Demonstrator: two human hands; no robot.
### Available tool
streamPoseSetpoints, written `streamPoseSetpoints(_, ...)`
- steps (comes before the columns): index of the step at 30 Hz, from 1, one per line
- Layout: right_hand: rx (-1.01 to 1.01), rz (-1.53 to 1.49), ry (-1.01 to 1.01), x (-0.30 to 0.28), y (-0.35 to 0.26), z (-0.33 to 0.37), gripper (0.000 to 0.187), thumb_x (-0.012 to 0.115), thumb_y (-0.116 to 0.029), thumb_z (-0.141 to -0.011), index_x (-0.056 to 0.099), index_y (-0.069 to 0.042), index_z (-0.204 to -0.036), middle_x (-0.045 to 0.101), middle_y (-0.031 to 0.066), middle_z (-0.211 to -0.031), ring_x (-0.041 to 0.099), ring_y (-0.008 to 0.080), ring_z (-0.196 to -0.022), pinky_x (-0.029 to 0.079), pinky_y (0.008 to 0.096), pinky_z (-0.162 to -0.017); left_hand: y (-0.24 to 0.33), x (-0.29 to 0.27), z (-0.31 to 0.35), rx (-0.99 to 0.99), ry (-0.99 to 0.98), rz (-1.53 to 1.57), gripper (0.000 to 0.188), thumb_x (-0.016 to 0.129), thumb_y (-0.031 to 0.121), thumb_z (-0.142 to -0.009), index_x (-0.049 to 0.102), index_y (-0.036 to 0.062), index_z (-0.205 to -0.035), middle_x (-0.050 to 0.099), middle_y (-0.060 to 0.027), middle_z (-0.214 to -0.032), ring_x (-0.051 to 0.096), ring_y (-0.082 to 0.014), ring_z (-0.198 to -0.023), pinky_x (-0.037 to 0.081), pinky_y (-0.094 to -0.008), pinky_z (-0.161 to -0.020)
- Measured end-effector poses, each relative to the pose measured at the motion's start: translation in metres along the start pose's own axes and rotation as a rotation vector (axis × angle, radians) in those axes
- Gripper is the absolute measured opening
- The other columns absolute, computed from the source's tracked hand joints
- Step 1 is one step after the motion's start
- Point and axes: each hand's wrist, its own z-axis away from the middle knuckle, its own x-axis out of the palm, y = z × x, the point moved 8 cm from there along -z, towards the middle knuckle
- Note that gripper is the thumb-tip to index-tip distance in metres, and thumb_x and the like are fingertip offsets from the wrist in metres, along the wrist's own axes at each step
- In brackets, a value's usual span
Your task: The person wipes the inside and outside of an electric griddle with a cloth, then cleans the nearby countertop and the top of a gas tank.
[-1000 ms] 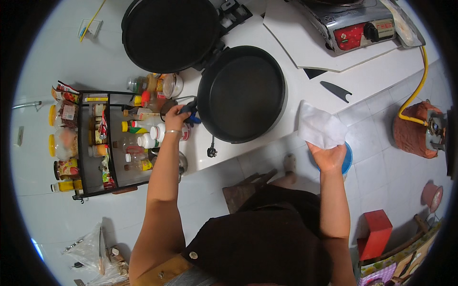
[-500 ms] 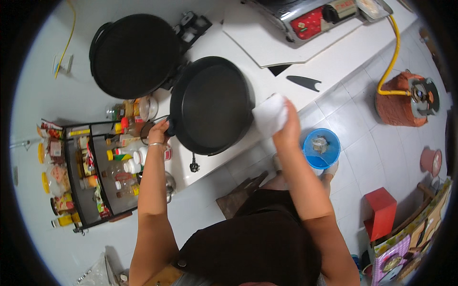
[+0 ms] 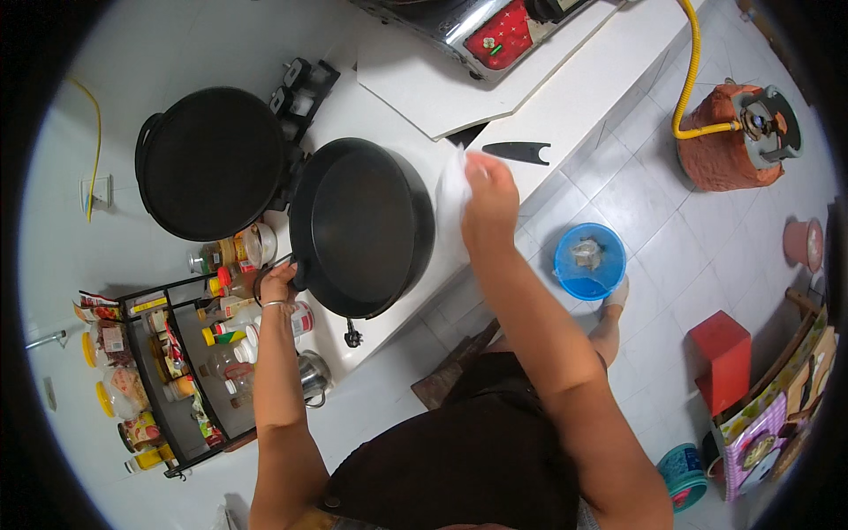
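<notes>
A black electric baking pan stands open on the white counter. Its deep round lower pan (image 3: 358, 231) tilts up toward me, with the flat round lid (image 3: 212, 164) folded back at its left. My left hand (image 3: 279, 284) is closed around the handle at the lower pan's left side. To the right of the pan, my right hand (image 3: 492, 201) pinches a white cloth or paper towel (image 3: 452, 189), which hangs along the pan's outer wall; whether it touches the wall I cannot tell. A black power plug (image 3: 352, 334) lies below the pan.
A black rack (image 3: 168, 353) of bottles and jars stands at left. A gas stove (image 3: 499, 44) and a dark forked plastic piece (image 3: 518, 153) lie beyond the pan. On the floor are a blue bucket (image 3: 590, 287), a gas cylinder (image 3: 711, 155) and a red stool (image 3: 720, 358).
My right hand has moved the white cloth farther away along the pan's right side. My left hand keeps its grip on the handle. The whole view has shifted.
</notes>
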Motion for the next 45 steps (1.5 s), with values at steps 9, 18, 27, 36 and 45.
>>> streamPoseSetpoints(9, -0.268, 0.428, -0.508, 0.009, 0.020, 0.034, 0.056, 0.048, -0.001, -0.087, 0.038, 0.003, -0.141, 0.029, 0.0200, -0.152, 0.028, 0.0300, -0.142, 0.025, 0.0360, -0.114, -0.005, -0.002, -0.006, 0.015, -0.066, 0.004, 0.012, 0.058, -0.005, -0.087, 0.066, -0.0012, -0.095, 0.069, -0.0135, -0.097, 0.068, -0.0248, -0.087, 0.057, -0.0377, -0.080)
streamPoseSetpoints(18, -0.802, 1.160, -0.539, 0.029, -0.008, 0.070, 0.052, 0.055, 0.006, -0.077, 0.053, 0.003, -0.129, 0.035, 0.0191, -0.148, 0.038, 0.0354, -0.134, 0.036, 0.0440, -0.107, 0.003, 0.002, -0.003, 0.052, -0.041, -0.066, 0.016, 0.062, -0.006, -0.084, 0.068, -0.0036, -0.098, 0.071, -0.0109, -0.093, 0.068, -0.0205, -0.081, 0.057, -0.0305, -0.075)
streamPoseSetpoints(27, -0.399, 0.785, -0.612, 0.040, -0.010, 0.053, 0.052, 0.055, -0.008, -0.089, 0.042, 0.003, -0.138, 0.042, 0.0220, -0.142, 0.043, 0.0377, -0.128, 0.034, 0.0421, -0.107, 0.010, 0.012, 0.004, 0.107, -0.039, -0.102, 0.019, 0.064, -0.011, -0.079, 0.070, -0.0067, -0.096, 0.072, -0.0118, -0.089, 0.068, -0.0181, -0.074, 0.055, -0.0269, -0.072)
streamPoseSetpoints(36, 0.152, 0.572, -0.887, 0.094, 0.003, -0.023, 0.072, 0.029, -0.057, -0.100, 0.035, -0.003, -0.146, 0.036, 0.0170, -0.150, 0.030, 0.0270, -0.141, 0.020, 0.0352, -0.116, 0.019, 0.034, 0.020, 0.092, -0.036, -0.078, 0.020, 0.066, -0.008, -0.079, 0.069, -0.0088, -0.099, 0.071, -0.0109, -0.087, 0.066, -0.0161, -0.072, 0.053, -0.0248, -0.069)
streamPoseSetpoints(45, 0.736, 0.705, -1.148, 0.219, 0.105, -0.106, 0.092, 0.027, -0.076, -0.090, 0.051, 0.003, -0.133, 0.060, 0.0109, -0.127, 0.054, 0.0189, -0.116, 0.039, 0.0308, -0.102, 0.003, 0.029, 0.021, 0.110, 0.039, -0.041, 0.018, 0.073, -0.007, -0.073, 0.071, -0.0058, -0.091, 0.070, -0.0072, -0.082, 0.063, -0.0124, -0.070, 0.050, -0.0227, -0.067)
